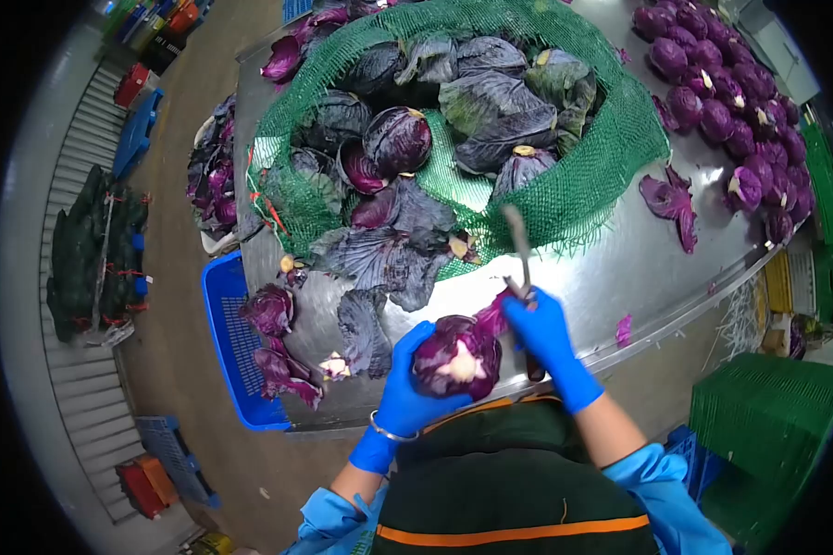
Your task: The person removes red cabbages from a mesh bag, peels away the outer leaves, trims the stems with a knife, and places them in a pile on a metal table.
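Observation:
My left hand (404,377), in a blue glove, is closed around the side of a red cabbage (455,356) near the table's front edge. The cabbage's pale cut stem end faces up. In my right hand (544,331), also gloved in blue, is a knife (519,242), its blurred blade pointing away from me and its dark handle showing below the fist. A loose purple leaf (492,317) stretches between the cabbage and my right fingers. Beyond the hands, dark outer leaves (379,264) lie spread before an open green mesh sack (611,157) full of untrimmed red cabbages (398,141).
Peeled cabbages (713,79) are heaped at the right of the metal table (583,287). A blue crate (227,338) stands against its left edge, beside leaf scraps (282,375). Green crates (768,412) are stacked at the lower right.

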The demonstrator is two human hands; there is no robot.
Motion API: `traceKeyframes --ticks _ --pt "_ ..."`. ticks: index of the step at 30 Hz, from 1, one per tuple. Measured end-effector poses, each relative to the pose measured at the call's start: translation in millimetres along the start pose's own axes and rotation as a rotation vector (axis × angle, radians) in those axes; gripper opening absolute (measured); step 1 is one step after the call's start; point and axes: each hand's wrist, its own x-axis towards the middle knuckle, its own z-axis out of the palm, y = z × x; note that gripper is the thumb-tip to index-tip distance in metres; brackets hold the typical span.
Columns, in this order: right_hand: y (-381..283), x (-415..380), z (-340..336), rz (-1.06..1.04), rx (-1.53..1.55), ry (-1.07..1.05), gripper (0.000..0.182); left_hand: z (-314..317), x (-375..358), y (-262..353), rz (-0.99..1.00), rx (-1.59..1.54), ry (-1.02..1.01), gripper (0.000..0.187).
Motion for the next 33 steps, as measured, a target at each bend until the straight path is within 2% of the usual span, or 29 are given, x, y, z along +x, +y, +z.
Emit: traceKeyframes --ticks 1,2,3,5,6,7,8,9,12,13,15,16,17,19,20,21,23,24,25,27,28,29,30,31,33 --pt "-5 11 -14 0.055 0.229 -0.098 0.037 -7 1 15 -0.004 -0.085 -0.021 0.103" --pt "-7 20 -19 0.105 0.237 -0.178 0.036 -11 3 30 0.071 -0.067 0.005 0.102" --pt "-11 19 -17 0.089 0.242 -0.178 0.036 -12 4 44 0.149 -0.053 0.042 0.101" --pt "-40 -5 -12 -0.054 0.182 -0.110 0.045 -13 11 65 0.359 0.219 0.178 0.098" --pt "-52 -18 -15 -0.051 0.349 -0.194 0.055 -13 11 67 0.362 0.230 0.180 0.098" --pt "-66 -34 -19 -0.059 0.359 -0.200 0.055 -13 12 68 0.426 0.331 0.285 0.100" --pt "-78 -51 -23 -0.100 0.308 -0.318 0.051 -13 14 71 0.492 0.432 0.390 0.102" --pt "-83 -61 -22 -0.142 0.256 -0.433 0.047 -14 16 74 0.502 0.443 0.388 0.102" --pt "-66 -57 3 -0.613 0.113 -0.185 0.028 -14 22 83 0.498 0.507 0.511 0.098" --pt "-66 -55 3 -0.618 0.114 -0.187 0.028 -13 20 82 0.501 0.510 0.514 0.098" --pt "-68 -50 0 -0.714 -0.127 -0.015 0.028 -13 16 79 0.380 0.443 0.524 0.101" --pt "-67 -48 0 -0.772 -0.078 0.005 0.024 -11 15 78 0.355 0.311 0.502 0.100" --pt "-71 -48 -5 -0.779 -0.077 0.003 0.024 -8 14 77 0.360 0.314 0.508 0.100" --pt "-84 -51 -21 -0.067 0.362 -0.285 0.021 -5 10 73 -0.164 -0.870 0.517 0.095" --pt "-84 -48 -28 -0.061 0.423 -0.346 0.020 -11 7 70 -0.212 -1.372 0.420 0.085" --pt "-81 -43 -32 -0.057 0.475 -0.382 0.019 -10 6 73 -0.201 -1.366 0.431 0.085" --pt "-79 -37 -39 -0.013 0.529 -0.416 0.019 2 8 82 -0.151 0.068 0.448 0.074" --pt "-77 -33 -43 0.000 0.542 -0.441 0.019 6 10 74 -0.016 0.035 0.471 0.070" --pt "-75 -29 -47 0.014 0.554 -0.465 0.020 2 7 72 -0.017 0.039 0.480 0.070" --pt "-76 -20 -53 0.006 0.578 -0.374 0.018 -7 -4 67 -0.311 -1.054 0.261 0.071" --pt "-77 -14 -54 0.027 0.649 -0.282 0.018 -13 -5 48 -0.340 -2.016 0.030 0.071" --pt "-76 -5 -54 0.049 0.718 -0.187 0.017 -15 -5 42 -0.335 -2.015 0.031 0.071" --pt "-78 2 -54 0.060 0.795 -0.086 0.019 -17 -5 38 -0.276 -2.061 -0.103 0.072" --pt "-80 2 -47 -0.122 0.738 0.108 0.030 -17 -6 36 -0.218 -2.100 -0.241 0.073" --pt "-109 -34 -41 -0.235 0.344 0.013 0.054 -18 -6 36 -0.222 -2.073 -0.221 0.071"
